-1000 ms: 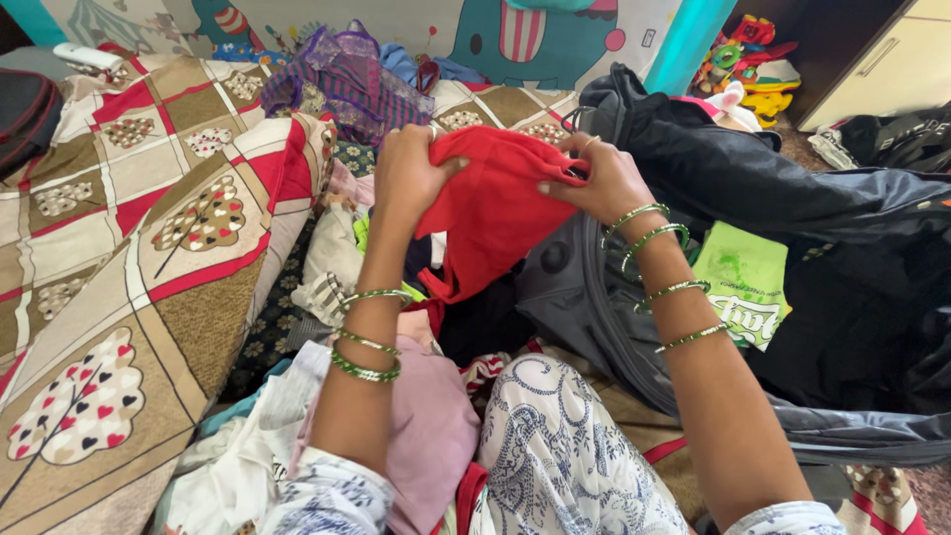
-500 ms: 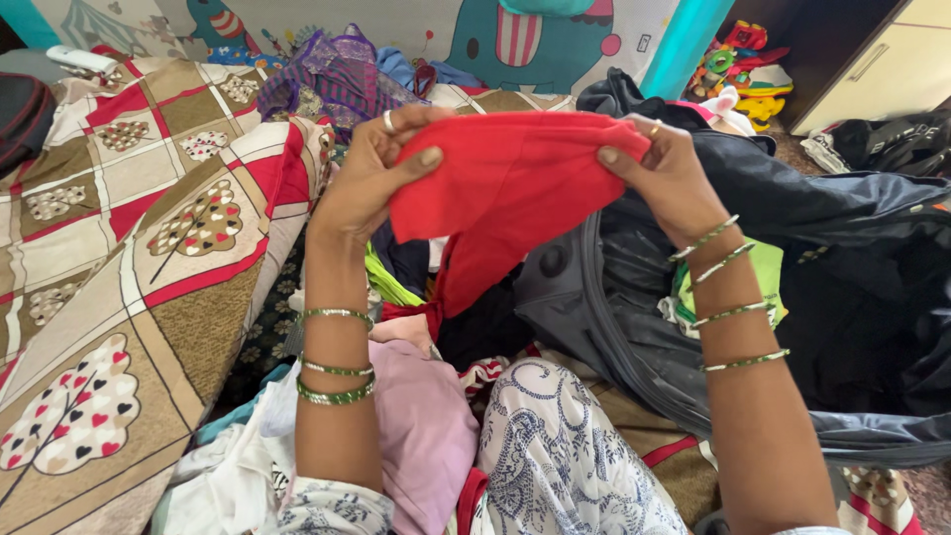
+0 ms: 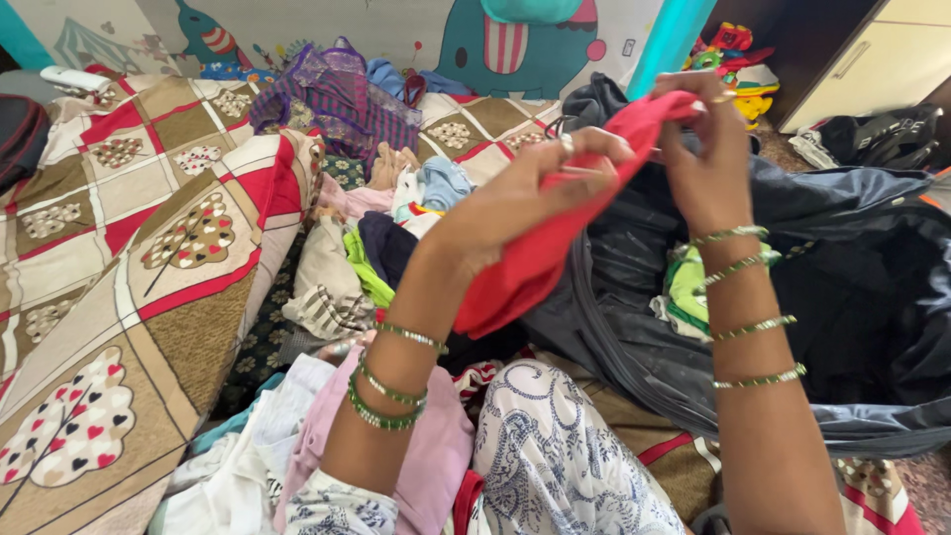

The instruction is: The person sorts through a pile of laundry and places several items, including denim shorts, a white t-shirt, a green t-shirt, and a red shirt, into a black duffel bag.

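Both hands are up: the left hand (image 3: pixel 525 188) and right hand (image 3: pixel 698 149) each pinch the red garment (image 3: pixel 535 258), held above the open dark bag (image 3: pixel 842 297). Best to keep the edges matched and taut for a clean fold.

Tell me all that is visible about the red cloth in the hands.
The red cloth is plain, soft fabric with no visible print. It is bunched and folded, held up in the air. The left hand grips its middle; the right hand pinches its upper edge. Its lower part hangs loose above the dark bag and the pile of clothes.
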